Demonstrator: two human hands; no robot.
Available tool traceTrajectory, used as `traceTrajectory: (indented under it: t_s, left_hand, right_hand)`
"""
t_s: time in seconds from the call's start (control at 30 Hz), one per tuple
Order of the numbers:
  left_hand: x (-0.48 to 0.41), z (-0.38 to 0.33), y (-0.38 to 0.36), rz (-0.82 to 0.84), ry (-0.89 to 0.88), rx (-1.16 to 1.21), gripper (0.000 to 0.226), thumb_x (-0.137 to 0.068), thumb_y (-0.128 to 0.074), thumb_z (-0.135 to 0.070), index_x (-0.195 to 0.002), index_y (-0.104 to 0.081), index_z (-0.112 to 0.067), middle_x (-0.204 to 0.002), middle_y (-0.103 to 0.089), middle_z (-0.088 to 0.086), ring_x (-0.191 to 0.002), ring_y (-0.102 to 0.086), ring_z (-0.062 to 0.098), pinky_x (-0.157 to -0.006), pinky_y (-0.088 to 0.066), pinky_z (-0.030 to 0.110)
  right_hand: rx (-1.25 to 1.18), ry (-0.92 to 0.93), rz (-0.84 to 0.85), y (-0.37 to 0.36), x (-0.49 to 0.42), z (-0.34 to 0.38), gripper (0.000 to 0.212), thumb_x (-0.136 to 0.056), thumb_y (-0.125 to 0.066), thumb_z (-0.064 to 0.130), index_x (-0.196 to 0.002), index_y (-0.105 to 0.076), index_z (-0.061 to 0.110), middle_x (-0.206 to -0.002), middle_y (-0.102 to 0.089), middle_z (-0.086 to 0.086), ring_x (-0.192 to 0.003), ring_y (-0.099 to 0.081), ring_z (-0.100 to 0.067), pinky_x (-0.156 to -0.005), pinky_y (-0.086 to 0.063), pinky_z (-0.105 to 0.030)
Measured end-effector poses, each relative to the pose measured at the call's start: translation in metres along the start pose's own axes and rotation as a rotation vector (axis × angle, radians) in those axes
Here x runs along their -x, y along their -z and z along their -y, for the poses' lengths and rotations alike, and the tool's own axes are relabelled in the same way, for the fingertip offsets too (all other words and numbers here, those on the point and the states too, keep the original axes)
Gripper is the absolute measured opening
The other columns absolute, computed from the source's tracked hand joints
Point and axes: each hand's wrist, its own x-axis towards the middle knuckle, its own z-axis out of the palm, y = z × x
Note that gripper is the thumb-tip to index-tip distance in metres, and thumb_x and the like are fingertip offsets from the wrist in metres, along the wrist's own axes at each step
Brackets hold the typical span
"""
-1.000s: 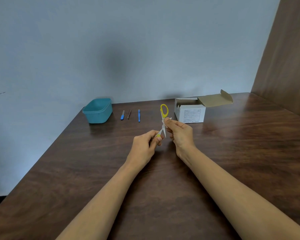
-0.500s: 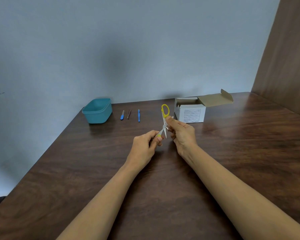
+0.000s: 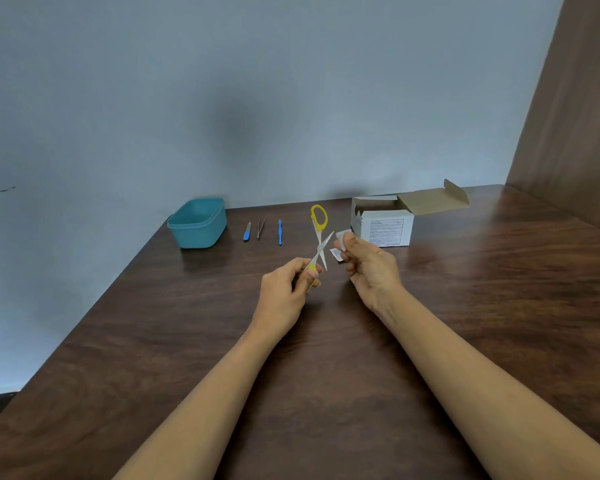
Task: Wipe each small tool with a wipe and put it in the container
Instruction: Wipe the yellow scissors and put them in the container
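Scissors (image 3: 319, 239) were off the bench (image 3: 326, 368), held up roughly mid-bench and spread into an X. One yellow loop pointed up, and the other was mostly buried in the left hand (image 3: 284, 292), whose fingers pinched it. The right hand (image 3: 371, 268) sat just beside the blades, not touching them, with fingers curled round a small white wipe (image 3: 342, 236). Most of the wipe was hidden in the grip. The hands were apart, each clamped on its own item.

A small white scrap (image 3: 336, 254) showed below the wipe. Couldn't tell if it lay on the bench or hung from the right hand.

The teal container (image 3: 201, 221) stood at the far left edge, well apart from the scissors, its contents not visible from there. Between it and the scissors lay a row: a short blue tool (image 3: 246, 232), tweezers (image 3: 260, 229) and a slim blue tool (image 3: 280, 232), too small to make out further. An open white carton (image 3: 387, 226) sat behind the right hand, its print unreadable.
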Motion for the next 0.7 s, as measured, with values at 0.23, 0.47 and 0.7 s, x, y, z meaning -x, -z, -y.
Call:
traceTrajectory:
  t_s: [0.23, 0.47, 0.7]
  left_hand:
    - [-0.0008, 0.0029, 0.0019, -0.053, 0.023, 0.003, 0.02, -0.098, -0.052, -0.031, -0.104, -0.069, -0.022, -0.078, -0.07, -0.009, -0.071, -0.062, 0.004, -0.072, -0.051, 0.023]
    - [-0.0017, 0.0031, 0.0012, -0.068, 0.017, 0.008, 0.02, -0.098, -0.052, -0.028, -0.104, -0.069, -0.02, -0.078, -0.068, -0.011, -0.069, -0.061, -0.005, -0.065, -0.048, 0.009]
    - [-0.0026, 0.0009, -0.0001, -0.026, 0.002, -0.017, 0.021, -0.097, -0.053, -0.031, -0.107, -0.068, -0.021, -0.083, -0.07, -0.007, -0.076, -0.063, 0.006, -0.071, -0.051, 0.019]
  right_hand:
    - [0.346, -0.008, 0.214, 0.002, -0.003, -0.0033, 0.007, -0.082, -0.071, 0.013, -0.084, -0.073, 0.007, -0.07, -0.067, 0.003, -0.067, -0.052, -0.009, -0.056, -0.039, -0.016]
    - [0.368, -0.024, 0.216, 0.0042, -0.0039, -0.0037, 0.006, -0.08, -0.073, 0.013, -0.081, -0.074, 0.007, -0.064, -0.067, 0.005, -0.067, -0.051, -0.009, -0.057, -0.041, -0.018]
    - [0.367, -0.005, 0.211, 0.0043, -0.0038, -0.0049, 0.011, -0.079, -0.074, 0.018, -0.082, -0.075, 0.007, -0.071, -0.067, 0.001, -0.067, -0.047, -0.011, -0.057, -0.04, -0.017]
